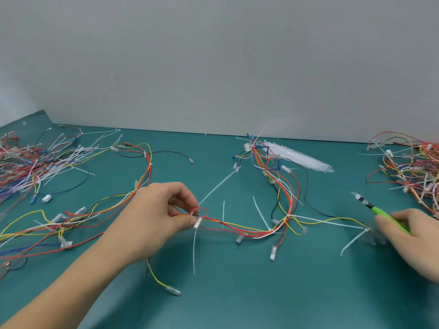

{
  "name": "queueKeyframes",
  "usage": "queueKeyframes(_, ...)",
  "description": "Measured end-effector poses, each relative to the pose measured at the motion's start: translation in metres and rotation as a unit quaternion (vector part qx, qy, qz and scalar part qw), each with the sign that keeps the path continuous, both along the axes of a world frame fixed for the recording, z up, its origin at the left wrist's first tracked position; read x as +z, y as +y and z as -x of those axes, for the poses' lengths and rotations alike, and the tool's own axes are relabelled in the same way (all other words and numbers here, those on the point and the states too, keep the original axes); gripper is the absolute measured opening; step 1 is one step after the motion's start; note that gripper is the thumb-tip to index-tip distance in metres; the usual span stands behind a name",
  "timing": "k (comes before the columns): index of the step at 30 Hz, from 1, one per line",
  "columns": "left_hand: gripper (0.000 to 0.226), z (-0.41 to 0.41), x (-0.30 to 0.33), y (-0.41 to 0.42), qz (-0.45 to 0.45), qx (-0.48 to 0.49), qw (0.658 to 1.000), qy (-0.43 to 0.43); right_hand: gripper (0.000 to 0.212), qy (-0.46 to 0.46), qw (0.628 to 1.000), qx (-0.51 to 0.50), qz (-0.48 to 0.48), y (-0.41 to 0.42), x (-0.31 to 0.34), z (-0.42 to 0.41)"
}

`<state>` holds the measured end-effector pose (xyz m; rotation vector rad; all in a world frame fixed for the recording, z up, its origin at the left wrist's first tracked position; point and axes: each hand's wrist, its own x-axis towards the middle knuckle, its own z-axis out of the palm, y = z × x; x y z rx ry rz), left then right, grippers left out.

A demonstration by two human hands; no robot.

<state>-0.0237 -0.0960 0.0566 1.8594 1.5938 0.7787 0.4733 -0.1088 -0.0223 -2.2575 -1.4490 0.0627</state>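
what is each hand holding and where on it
The left hand pinches the wire harness at its red loop, beside a cable tie. The right hand grips the green-handled tool by its handle.

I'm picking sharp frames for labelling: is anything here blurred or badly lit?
Head view: the right hand and its green-handled cutter are smeared by motion; the left hand pinching the wire harness is fairly sharp; light is even, no glare, soft shadow under the left forearm on the table.

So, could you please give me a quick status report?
Left hand pinches wire harness. Right hand grips green tool. Loose cable ties nearby.
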Motion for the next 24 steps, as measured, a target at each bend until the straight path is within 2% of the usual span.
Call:
queueKeyframes(2, 0.029, -0.009, 0.005, 0.005, -0.031, -0.005, 0.997, -0.064, 0.070, 0.092, 0.993, -0.003, -0.075, -0.007, 0.024, 0.019)
queueKeyframes(4, 0.031, -0.017, 0.006, 0.007, -0.059, 0.000, 0.990, -0.130, 0.073, 0.154, 0.982, -0.007, -0.108, -0.001, 0.055, 0.034)
queueKeyframes(6, 0.031, -0.025, 0.004, 0.006, -0.080, 0.005, 0.977, -0.197, 0.050, 0.222, 0.962, 0.067, -0.146, -0.013, 0.070, 0.042)
queueKeyframes(8, 0.031, -0.035, 0.000, 0.003, -0.093, 0.010, 0.959, -0.267, 0.030, 0.356, 0.902, 0.198, -0.144, -0.033, 0.087, 0.088)
queueKeyframes(9, 0.032, -0.040, -0.002, 0.000, -0.093, 0.010, 0.950, -0.296, 0.030, 0.426, 0.856, 0.266, -0.123, -0.045, 0.100, 0.122)
queueKeyframes(10, 0.033, -0.045, -0.003, -0.003, -0.094, 0.003, 0.943, -0.318, 0.038, 0.466, 0.829, 0.292, -0.101, -0.053, 0.114, 0.153)
queueKeyframes(12, 0.038, -0.055, -0.007, -0.012, -0.108, -0.020, 0.935, -0.339, 0.045, 0.469, 0.816, 0.325, -0.091, -0.052, 0.122, 0.201)
queueKeyframes(14, 0.039, -0.063, -0.009, -0.021, -0.125, -0.032, 0.930, -0.345, 0.031, 0.465, 0.806, 0.355, -0.092, -0.045, 0.118, 0.230)
queueKeyframes(17, 0.038, -0.068, -0.011, -0.029, -0.130, -0.047, 0.928, -0.346, 0.025, 0.423, 0.826, 0.362, -0.095, -0.028, 0.112, 0.256)
queueKeyframes(21, 0.041, -0.060, -0.014, -0.029, -0.101, -0.052, 0.924, -0.364, 0.024, 0.467, 0.805, 0.358, -0.078, -0.018, 0.098, 0.267)
queueKeyframes(24, 0.043, -0.056, -0.016, -0.025, -0.064, -0.051, 0.929, -0.360, 0.025, 0.463, 0.806, 0.365, -0.054, -0.015, 0.088, 0.259)
